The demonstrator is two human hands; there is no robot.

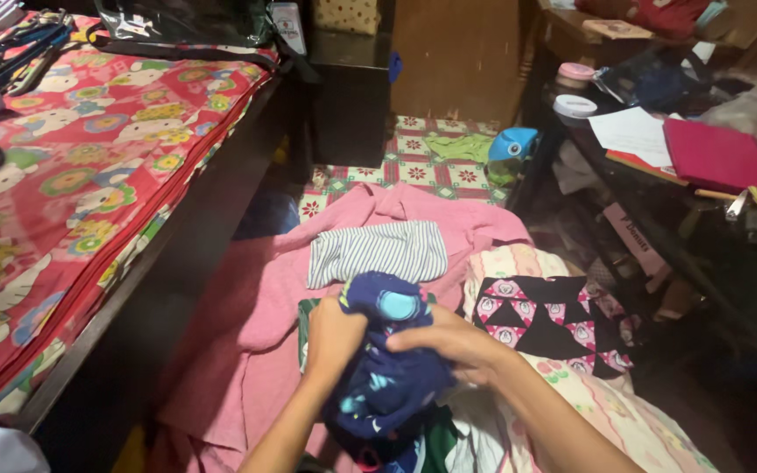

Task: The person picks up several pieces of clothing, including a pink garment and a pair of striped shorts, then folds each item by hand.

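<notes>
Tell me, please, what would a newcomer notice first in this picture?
First, the two hands low in the middle: the left hand and the right hand both grip a dark blue garment with light blue patterns. Just behind it lies a folded striped cloth on a pink sheet. On the left, a bright red floral mattress fills the side.
</notes>
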